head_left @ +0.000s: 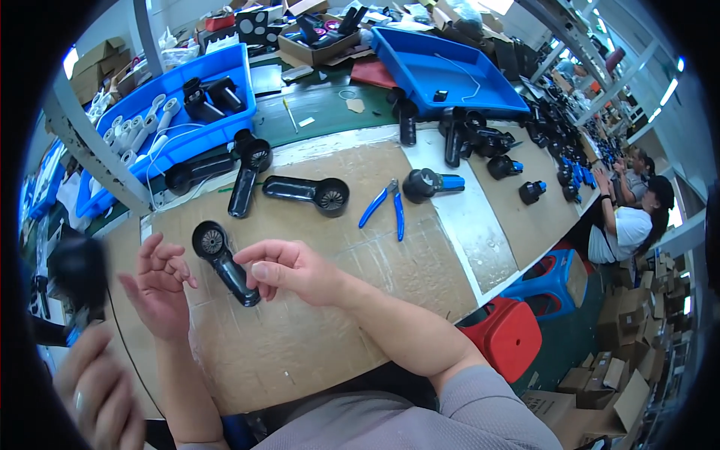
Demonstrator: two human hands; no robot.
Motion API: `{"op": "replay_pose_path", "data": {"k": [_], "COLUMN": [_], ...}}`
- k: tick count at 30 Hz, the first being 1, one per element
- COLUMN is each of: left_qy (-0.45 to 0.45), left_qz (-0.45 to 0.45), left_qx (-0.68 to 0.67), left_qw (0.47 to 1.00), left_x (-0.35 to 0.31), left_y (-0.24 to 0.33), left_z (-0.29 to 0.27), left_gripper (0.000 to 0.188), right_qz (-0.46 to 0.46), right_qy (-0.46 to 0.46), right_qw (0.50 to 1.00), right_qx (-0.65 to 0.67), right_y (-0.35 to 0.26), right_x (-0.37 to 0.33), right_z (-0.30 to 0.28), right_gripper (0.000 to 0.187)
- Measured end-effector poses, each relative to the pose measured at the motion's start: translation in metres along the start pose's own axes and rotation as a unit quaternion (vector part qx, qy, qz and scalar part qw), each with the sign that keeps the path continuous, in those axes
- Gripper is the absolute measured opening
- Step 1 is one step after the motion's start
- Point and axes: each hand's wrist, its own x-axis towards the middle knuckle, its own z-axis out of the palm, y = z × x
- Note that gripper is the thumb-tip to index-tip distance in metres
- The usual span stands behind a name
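My left hand [165,279] is raised palm up over the left of the table, fingers apart and holding nothing. Beside it lies a black housing shaped like a hair dryer [219,259], with a round grille at its far end and its handle toward me. My right hand [292,271] hovers at that handle with loosely bent fingers; whether a fingertip touches it is unclear. Farther off rest similar black housings [304,193] [250,176]. Blue-handled cutting pliers [386,210] lie spread beside a black housing with a blue handle part [433,184].
At the lower left, another person's hand [97,386] holds a blurred black object [77,270]. Blue bins [244,71] [450,56] stand at the back, with a metal post [97,142] at left. More black parts [480,135] crowd the right side. Stools [510,337] stand beyond the table edge.
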Motion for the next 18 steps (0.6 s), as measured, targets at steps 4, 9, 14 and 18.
{"op": "replay_pose_path", "data": {"k": [4,9,14,18], "left_qy": [0.029,-0.014,-0.167,-0.221], "left_qz": [0.000,-0.124,-0.144,-0.035], "left_qx": [-0.047,0.093,0.321,0.526], "left_qw": [0.998,0.988,0.921,0.820], "left_x": [0.000,-0.014,-0.017,-0.018], "left_y": [-0.002,-0.004,0.015,0.013], "left_z": [0.006,0.016,0.042,0.050], "left_gripper": [0.028,0.024,0.016,0.017], "right_qz": [-0.142,-0.217,-0.136,-0.009], "right_qy": [0.072,0.302,0.329,0.239], "right_qw": [0.979,0.859,0.611,0.519], "right_qx": [-0.125,-0.350,-0.707,-0.820], "right_y": [-0.014,-0.080,-0.132,-0.139], "right_x": [-0.001,-0.020,-0.096,-0.141], "right_z": [-0.002,-0.039,-0.161,-0.217], "right_gripper": [0.034,0.027,0.057,0.068]}}
